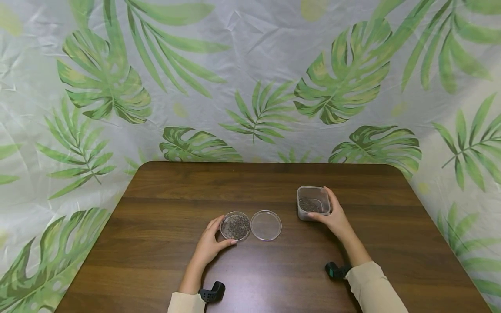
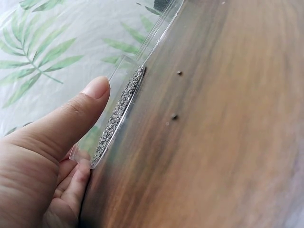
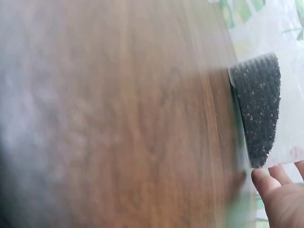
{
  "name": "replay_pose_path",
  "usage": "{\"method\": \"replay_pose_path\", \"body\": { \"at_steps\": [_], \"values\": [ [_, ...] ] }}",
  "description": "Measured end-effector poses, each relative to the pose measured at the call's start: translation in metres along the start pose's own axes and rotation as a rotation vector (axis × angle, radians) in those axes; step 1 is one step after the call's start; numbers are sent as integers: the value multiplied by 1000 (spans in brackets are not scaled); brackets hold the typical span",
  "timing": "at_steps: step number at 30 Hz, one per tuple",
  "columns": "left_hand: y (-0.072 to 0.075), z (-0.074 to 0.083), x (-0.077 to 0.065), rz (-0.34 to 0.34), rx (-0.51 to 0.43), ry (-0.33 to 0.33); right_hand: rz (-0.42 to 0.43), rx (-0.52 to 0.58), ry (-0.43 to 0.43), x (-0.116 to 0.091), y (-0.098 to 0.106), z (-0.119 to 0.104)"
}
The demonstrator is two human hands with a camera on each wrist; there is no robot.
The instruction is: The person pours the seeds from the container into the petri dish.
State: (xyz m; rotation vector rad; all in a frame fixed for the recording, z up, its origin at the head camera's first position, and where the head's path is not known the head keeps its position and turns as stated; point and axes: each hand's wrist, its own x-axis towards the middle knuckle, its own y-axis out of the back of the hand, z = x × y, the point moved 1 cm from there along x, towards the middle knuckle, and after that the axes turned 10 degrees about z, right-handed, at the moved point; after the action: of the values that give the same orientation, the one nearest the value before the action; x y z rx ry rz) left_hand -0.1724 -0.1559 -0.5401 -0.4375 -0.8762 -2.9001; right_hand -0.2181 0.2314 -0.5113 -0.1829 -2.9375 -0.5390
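In the head view my left hand (image 1: 207, 245) holds a clear round petri dish (image 1: 226, 226) at its left side, thumb at the near edge and fingers at the far edge. Dark, gravel-like grains (image 2: 118, 114) lie in a thin layer inside it. Right beside the dish is a second clear round dish or lid (image 1: 266, 226). My right hand (image 1: 337, 219) grips a square clear plastic container (image 1: 303, 215) by its right side. Dark grains (image 3: 259, 109) are heaped to one side of it, so the container looks tilted.
Everything is on a dark brown wooden table (image 1: 282, 274). Two small loose grains (image 2: 174, 116) lie on the wood near the petri dish. A leaf-patterned curtain (image 1: 262, 56) hangs behind the far table edge. Each wrist wears a black band device (image 1: 213, 292).
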Motion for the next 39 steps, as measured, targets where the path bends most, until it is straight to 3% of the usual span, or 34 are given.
{"method": "replay_pose_path", "body": {
  "at_steps": [12, 23, 33, 39],
  "values": [
    [0, 1, 0, -2, 8, 6, -29, 27, -26, 3, 4, 9],
    [0, 0, 0, 0, -2, 8, -52, 83, -8, 3, 4, 3],
    [0, 0, -1, 1, -8, 7, -5, 122, 71, 4, 10, -9],
    [0, -1, 0, 1, -14, 5, -8, 130, 106, -1, 12, -32]
  ]
}}
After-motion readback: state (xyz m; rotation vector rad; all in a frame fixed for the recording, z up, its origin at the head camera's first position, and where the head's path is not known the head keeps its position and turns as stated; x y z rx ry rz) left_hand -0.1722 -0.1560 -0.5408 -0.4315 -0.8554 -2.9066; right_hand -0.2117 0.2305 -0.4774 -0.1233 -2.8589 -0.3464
